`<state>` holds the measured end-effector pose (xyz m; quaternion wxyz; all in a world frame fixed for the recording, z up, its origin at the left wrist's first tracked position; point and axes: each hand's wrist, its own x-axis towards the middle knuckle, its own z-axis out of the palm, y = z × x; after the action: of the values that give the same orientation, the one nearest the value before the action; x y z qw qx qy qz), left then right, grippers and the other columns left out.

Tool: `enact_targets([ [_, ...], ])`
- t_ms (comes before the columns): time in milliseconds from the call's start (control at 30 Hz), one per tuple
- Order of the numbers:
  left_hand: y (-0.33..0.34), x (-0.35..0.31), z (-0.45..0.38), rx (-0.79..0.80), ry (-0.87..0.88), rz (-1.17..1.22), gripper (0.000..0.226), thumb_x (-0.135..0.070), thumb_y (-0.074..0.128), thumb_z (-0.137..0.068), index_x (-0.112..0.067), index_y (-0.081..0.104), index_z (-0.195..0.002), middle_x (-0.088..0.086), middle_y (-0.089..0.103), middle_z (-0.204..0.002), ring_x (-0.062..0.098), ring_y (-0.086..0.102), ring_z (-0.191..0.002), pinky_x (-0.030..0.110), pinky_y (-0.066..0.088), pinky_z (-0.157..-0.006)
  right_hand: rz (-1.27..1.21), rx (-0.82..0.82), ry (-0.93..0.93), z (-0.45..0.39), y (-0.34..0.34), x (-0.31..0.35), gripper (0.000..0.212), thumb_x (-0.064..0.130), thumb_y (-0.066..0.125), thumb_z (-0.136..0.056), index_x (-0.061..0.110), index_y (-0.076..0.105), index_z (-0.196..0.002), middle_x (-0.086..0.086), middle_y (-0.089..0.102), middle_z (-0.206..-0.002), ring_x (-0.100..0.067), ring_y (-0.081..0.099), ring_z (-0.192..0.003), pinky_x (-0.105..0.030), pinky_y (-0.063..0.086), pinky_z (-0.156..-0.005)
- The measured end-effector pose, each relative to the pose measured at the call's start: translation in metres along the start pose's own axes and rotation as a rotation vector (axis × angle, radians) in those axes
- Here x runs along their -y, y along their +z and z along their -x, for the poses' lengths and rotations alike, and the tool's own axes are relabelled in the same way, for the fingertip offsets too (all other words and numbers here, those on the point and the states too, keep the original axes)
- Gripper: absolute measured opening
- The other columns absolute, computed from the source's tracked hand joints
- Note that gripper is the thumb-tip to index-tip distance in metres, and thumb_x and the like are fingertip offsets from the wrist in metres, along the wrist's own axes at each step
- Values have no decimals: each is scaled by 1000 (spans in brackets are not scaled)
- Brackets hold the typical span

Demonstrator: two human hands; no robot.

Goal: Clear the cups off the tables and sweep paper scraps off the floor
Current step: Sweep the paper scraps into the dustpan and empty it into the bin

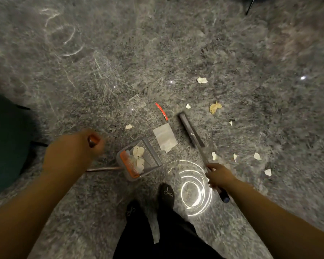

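1. The left hand (74, 148), seen at the middle left of the frame, is closed in a fist round the dark reddish top end of the dustpan handle (93, 140).
2. The handle's metal shaft is seen emerging below that hand and running to the right to the dustpan (138, 159), which stands on the floor just left of the frame's centre.
3. Several pale paper scraps (138, 156) are held inside the dustpan, beside an orange comb-like strip along its lower left edge.
4. The right hand (220, 175), at the lower right of centre, is wrapped round the broom handle (204, 157); the dark end of that handle is seen sticking out below the hand.
5. The handle is seen running up and to the left from that hand to the grey broom head (188, 126), which lies slantwise on the floor to the right of the dustpan.
6. A larger white paper sheet (165, 137) is found on the floor between the dustpan and the broom head, apart from both.
7. A red strip (161, 111) lies just above that sheet.
8. Small scraps are scattered to the right of the broom: a yellowish crumpled piece (215, 107), a white piece (202, 80) further up, and several bits (257, 156) at the right of the hand.
9. The grey speckled floor (120, 53) fills most of the frame, and a person's two dark feet (166, 193) are seen at the bottom centre.
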<state>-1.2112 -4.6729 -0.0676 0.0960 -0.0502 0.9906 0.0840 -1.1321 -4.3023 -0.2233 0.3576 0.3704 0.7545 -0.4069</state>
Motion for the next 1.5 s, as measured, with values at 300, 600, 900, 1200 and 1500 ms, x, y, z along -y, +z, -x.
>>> enact_targets([
  [300,0,-3,-11,-14,-16,-35,25,-44,67,-86,-20,71,-91,14,68,-78,37,62,-73,33,40,-58,-493,177,179,5,16,-6,35,7,41,-99,33,46,-121,-12,52,-64,-14,47,-36,-20,39,-38],
  [600,-8,15,-11,-3,-14,40,21,-45,69,-84,-24,70,-87,-1,59,-63,24,52,-61,31,41,-56,-157,-102,-31,16,28,0,35,14,48,-95,16,50,-130,-10,55,-63,-15,46,-31,-21,38,-31],
  [900,-15,35,-18,19,18,51,16,-38,70,-85,-22,69,-81,-4,55,-58,19,50,-56,27,37,-52,40,-146,-131,-16,16,43,38,22,45,-100,12,45,-137,-14,61,-81,-29,55,-53,-35,47,-45],
  [1200,-9,30,-31,6,72,-18,22,-49,57,-89,-29,60,-79,-9,52,-59,18,51,-57,29,45,-57,662,14,-100,-29,50,98,41,2,57,-89,-4,48,-128,-20,57,-126,-33,59,-112,-32,49,-85],
  [1500,-8,29,-46,22,61,-21,24,-52,54,-91,-31,59,-81,-12,50,-61,13,50,-57,28,40,-58,81,122,25,12,86,59,26,5,31,-96,6,41,-120,-19,52,-69,-24,49,-41,-25,40,-34],
])
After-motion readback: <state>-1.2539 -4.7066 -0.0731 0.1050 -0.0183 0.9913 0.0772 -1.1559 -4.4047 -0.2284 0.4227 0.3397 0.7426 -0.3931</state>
